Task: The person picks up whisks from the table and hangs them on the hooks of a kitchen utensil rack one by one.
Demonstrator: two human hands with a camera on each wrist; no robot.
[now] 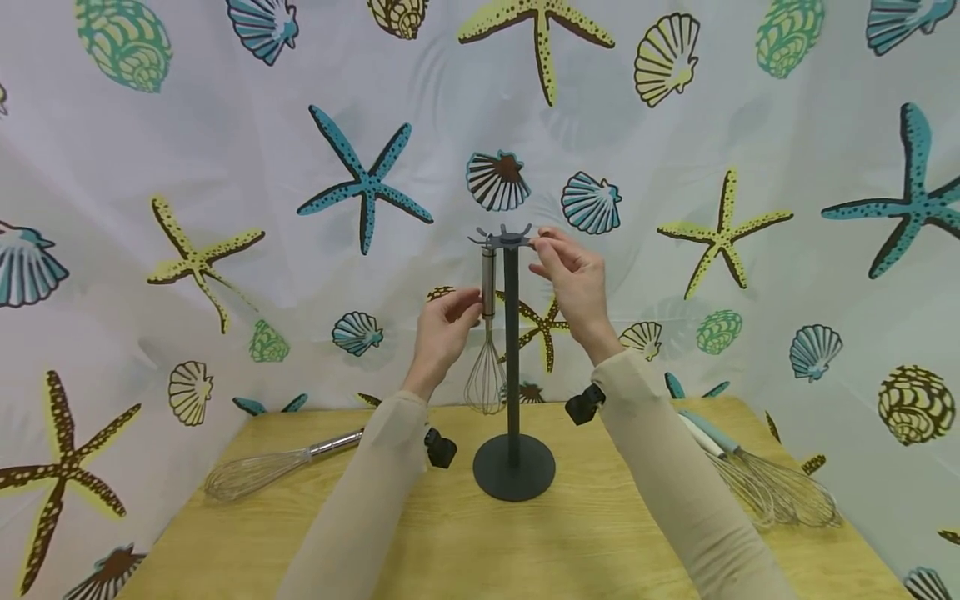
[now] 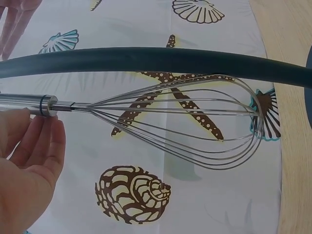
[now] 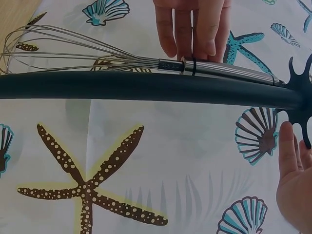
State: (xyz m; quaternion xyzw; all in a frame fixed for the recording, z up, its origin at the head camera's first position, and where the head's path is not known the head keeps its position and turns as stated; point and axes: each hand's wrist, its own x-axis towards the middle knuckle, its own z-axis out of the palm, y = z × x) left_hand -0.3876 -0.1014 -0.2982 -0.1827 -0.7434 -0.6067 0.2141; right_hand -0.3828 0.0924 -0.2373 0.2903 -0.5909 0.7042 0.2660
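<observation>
Steel balloon whisk (image 1: 489, 313) | left fingers (image 2: 57, 141) loosely touching | curved hooks (image 3: 294, 75) | right fingers (image 3: 287, 139): grip unclear

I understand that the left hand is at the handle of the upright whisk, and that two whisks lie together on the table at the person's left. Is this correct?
Not entirely: the white-handled whisk and the blue-handled whisk lie together on the table at the person's right, as the head view shows. The left hand is indeed at the handle of the upright whisk.
</observation>
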